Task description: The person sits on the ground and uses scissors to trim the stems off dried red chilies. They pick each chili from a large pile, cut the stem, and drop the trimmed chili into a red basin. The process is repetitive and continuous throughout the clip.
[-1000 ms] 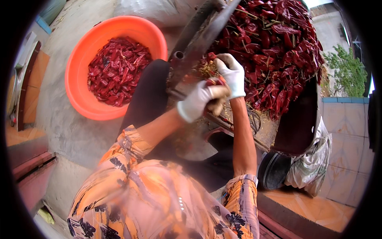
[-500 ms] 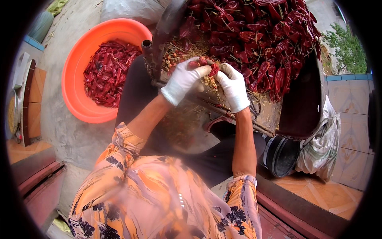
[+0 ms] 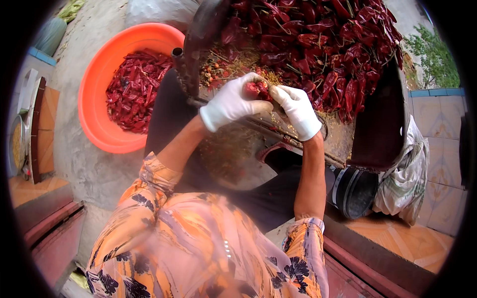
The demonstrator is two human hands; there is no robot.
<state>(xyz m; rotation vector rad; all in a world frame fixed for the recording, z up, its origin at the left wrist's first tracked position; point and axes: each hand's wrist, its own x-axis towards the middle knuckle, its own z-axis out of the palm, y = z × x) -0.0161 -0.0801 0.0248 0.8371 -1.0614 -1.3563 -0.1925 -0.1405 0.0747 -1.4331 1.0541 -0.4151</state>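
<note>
My left hand [image 3: 233,102], in a white glove, is closed on a dried red chilli [image 3: 256,89] above the front of a worn metal tray [image 3: 221,94]. Opposite it, my right hand [image 3: 295,109], also gloved, pinches the same chilli at its right side, partly hidden by the fingers. Yellow seeds and red bits lie on the tray just behind my hands. A big heap of whole dried chillies [image 3: 318,44], many with stalks, covers the back of the tray.
An orange plastic tub [image 3: 90,94] of torn chilli pieces stands on concrete at my left. A black bucket [image 3: 355,193] and a whitish sack [image 3: 400,184] are at the lower right. Another sack [image 3: 154,12] lies at the back. Tiled steps [image 3: 392,238] edge the right side.
My hands were blurred and overlapping a second ago; they now face each other at the chilli. In the last half second my right hand has shifted slightly right.
</note>
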